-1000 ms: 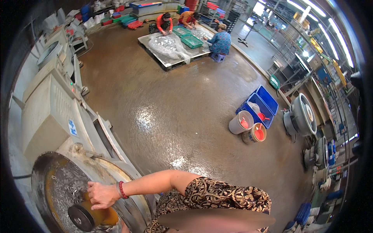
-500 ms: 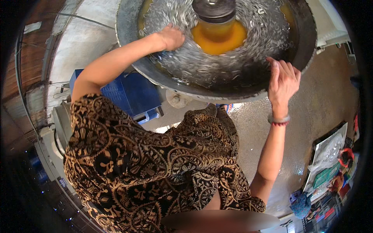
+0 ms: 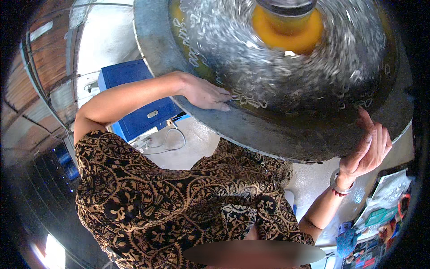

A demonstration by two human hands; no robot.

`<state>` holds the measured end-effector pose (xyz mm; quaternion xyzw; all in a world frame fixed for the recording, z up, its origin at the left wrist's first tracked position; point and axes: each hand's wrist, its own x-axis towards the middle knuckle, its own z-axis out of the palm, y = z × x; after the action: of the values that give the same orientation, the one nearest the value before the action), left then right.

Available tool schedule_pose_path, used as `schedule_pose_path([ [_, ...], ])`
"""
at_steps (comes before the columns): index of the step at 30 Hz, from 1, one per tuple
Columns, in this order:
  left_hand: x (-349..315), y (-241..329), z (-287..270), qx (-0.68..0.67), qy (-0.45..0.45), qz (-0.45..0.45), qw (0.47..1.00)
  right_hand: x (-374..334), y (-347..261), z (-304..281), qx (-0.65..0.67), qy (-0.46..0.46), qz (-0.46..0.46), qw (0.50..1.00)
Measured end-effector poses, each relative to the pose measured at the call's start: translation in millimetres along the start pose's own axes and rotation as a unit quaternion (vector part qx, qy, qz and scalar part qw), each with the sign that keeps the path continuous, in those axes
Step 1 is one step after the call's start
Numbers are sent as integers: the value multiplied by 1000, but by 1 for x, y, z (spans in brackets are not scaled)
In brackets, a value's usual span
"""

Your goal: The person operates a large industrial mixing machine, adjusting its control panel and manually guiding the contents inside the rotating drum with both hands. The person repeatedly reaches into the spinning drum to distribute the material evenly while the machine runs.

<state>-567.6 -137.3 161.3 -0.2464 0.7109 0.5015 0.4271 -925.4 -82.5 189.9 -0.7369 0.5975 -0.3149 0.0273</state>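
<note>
A large round grey metal bowl point(image 3: 154, 40) fills the upper part of the view. Around the dark-topped post point(image 3: 289, 6) at its centre lies orange-brown liquid point(image 3: 268, 29), ringed by many small silvery metal pieces point(image 3: 264, 71), blurred by motion. My left hand point(image 3: 206, 93) lies over the near-left inner slope, fingers stretched, their tips beside a cluster of silvery loop-shaped pieces point(image 3: 251, 98). At the near-right rim, my right hand point(image 3: 369, 150) has its index finger extended inward near a few loose pieces point(image 3: 365, 102). Its other fingers are bent, and I see nothing held in them.
A blue metal box point(image 3: 130, 105) stands to the left below the bowl, with a pale cable point(image 3: 181, 139) on the floor beside it. At the lower right, a board with clear plastic point(image 3: 392, 190), a green tray point(image 3: 380, 216) and assorted coloured items crowd together.
My left hand has come from among the swirling pieces back to the near slope, its fingers now straight. In view, the bowl and my right hand appear farther right and lower.
</note>
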Motion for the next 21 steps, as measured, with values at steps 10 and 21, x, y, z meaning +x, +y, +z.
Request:
schedule_pose_path([
  [10,93,62,-44,-268,239,323,876,-5,-16,1,-4,-14,32,999],
  [21,114,99,-36,-58,-19,158,986,-5,-16,2,31,31,37,998],
])
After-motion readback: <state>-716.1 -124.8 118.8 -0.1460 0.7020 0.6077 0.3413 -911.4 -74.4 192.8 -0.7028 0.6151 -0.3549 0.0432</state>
